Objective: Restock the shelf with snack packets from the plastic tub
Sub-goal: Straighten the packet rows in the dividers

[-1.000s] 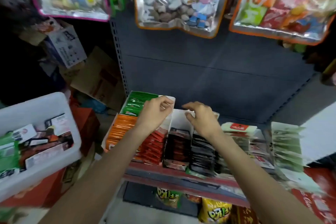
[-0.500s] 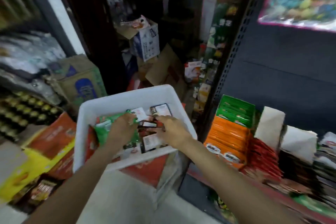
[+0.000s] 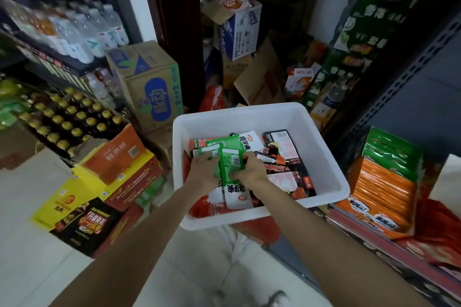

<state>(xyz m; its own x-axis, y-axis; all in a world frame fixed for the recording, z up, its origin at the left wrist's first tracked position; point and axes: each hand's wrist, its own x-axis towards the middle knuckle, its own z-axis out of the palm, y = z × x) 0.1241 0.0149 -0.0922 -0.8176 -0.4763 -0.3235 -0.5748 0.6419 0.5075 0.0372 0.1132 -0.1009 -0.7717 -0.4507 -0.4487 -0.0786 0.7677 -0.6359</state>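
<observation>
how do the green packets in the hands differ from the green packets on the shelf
The green packets in the hands are over the white tub, gripped by left hand and right hand, loosely fanned, their white ends showing. The green packets on the shelf stand untouched in a neat row behind the orange packets. Both look like the same green wrapper.

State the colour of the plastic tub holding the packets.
White plastic tub, plain and unpatterned; head view.
</observation>
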